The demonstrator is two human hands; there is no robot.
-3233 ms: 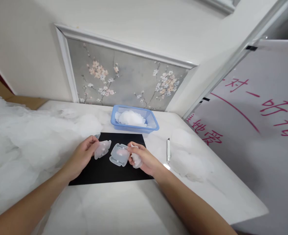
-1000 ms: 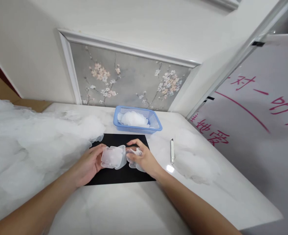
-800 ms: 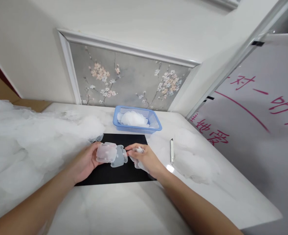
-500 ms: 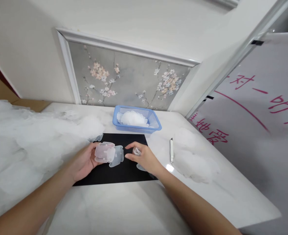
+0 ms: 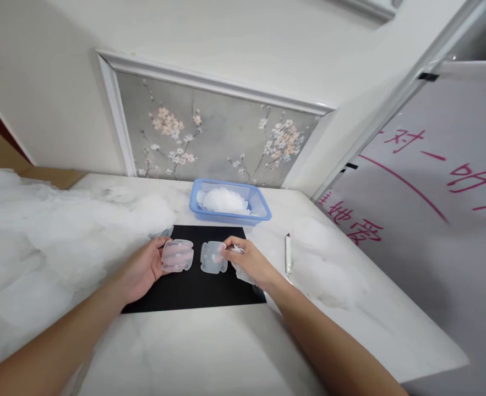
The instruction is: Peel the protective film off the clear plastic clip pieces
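translucent piece (image 5: 211,259) juts leftward; pinched by right hand (image 5: 252,263).

one near, head-worn view from above, forward and down across the white tabletop (image 5: 176,352) to the floral panel (image 5: 226,129)

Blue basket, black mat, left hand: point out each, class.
Blue basket (image 5: 231,217), head view: front wall.
Black mat (image 5: 197,290), head view: bare near part.
Left hand (image 5: 144,270), head view: its middle.

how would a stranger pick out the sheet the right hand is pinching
Find the black mat on the marbled table. Over it, the right hand pinches a translucent notched sheet. It looks grey, the left sheet pinkish, the palmed sheets bunched.
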